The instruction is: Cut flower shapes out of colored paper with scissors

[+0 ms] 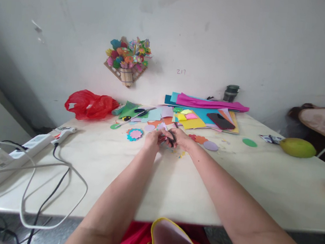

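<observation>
Near the middle of the white table, my right hand [180, 137] is wrapped round the black handles of a pair of scissors [172, 139]. Close beside it, my left hand [154, 137] pinches a small pale purple piece of paper [162, 126] at the blades. The fingers of both hands nearly touch, and the blades are partly hidden. To the left lies a blue and pink scalloped paper flower [135, 134]. On the right are an orange paper flower [201, 139] and a purple oval [211, 145]. Small paper scraps [182, 154] lie below my right hand.
Coloured sheets [192, 121], a phone [220, 121] and a second pair of scissors [141, 111] lie at the back. A red plastic bag [91, 105] sits at back left, power strips [35, 144] with cables at left, a green-yellow fruit [298, 147] at right.
</observation>
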The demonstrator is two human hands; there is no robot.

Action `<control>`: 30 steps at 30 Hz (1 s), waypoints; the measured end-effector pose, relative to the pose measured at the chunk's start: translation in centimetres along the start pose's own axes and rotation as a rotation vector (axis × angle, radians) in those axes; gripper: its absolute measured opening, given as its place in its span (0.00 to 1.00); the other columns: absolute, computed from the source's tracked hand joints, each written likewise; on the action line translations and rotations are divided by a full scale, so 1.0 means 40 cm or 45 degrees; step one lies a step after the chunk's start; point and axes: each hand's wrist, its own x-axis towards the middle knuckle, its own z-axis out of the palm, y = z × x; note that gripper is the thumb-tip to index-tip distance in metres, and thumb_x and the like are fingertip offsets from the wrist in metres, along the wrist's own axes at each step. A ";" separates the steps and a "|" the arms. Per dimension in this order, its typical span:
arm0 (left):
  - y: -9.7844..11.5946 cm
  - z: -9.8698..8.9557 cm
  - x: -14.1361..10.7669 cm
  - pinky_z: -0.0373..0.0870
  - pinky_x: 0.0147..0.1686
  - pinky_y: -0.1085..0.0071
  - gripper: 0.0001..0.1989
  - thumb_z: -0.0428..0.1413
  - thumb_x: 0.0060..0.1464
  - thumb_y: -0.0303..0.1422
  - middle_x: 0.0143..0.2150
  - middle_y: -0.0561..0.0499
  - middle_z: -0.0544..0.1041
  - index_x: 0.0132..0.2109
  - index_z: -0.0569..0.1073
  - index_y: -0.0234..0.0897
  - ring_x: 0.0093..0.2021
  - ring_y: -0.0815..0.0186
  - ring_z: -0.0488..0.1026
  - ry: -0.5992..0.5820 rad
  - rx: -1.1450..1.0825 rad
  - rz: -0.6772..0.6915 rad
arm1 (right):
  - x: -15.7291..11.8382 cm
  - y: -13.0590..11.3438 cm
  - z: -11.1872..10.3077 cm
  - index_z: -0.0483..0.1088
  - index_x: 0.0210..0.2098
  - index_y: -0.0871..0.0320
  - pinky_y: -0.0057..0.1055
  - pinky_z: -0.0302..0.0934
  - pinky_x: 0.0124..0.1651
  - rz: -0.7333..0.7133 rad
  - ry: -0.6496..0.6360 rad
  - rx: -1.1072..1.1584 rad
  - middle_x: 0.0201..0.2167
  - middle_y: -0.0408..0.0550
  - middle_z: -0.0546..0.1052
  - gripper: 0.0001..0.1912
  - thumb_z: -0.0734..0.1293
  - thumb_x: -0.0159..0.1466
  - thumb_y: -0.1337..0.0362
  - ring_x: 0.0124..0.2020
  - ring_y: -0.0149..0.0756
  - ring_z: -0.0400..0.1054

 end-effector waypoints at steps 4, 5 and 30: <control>0.005 0.003 -0.003 0.70 0.27 0.74 0.05 0.62 0.41 0.24 0.21 0.54 0.74 0.27 0.73 0.34 0.21 0.72 0.70 -0.001 -0.017 -0.032 | 0.007 0.007 0.000 0.64 0.25 0.59 0.20 0.47 0.10 0.016 0.018 0.009 0.13 0.41 0.71 0.17 0.73 0.61 0.59 0.11 0.26 0.62; 0.006 0.003 -0.004 0.70 0.27 0.74 0.05 0.62 0.41 0.23 0.21 0.54 0.74 0.27 0.73 0.33 0.21 0.72 0.70 0.002 -0.016 -0.036 | 0.008 0.008 -0.001 0.64 0.25 0.59 0.20 0.47 0.10 0.021 0.019 0.003 0.13 0.41 0.71 0.16 0.73 0.61 0.59 0.11 0.26 0.62; 0.016 -0.040 0.005 0.75 0.31 0.68 0.08 0.66 0.38 0.26 0.26 0.49 0.78 0.27 0.73 0.33 0.27 0.64 0.76 -0.212 0.102 0.058 | 0.002 -0.007 -0.040 0.66 0.24 0.60 0.20 0.45 0.10 -0.053 0.193 -0.113 0.14 0.40 0.70 0.15 0.76 0.56 0.61 0.11 0.24 0.61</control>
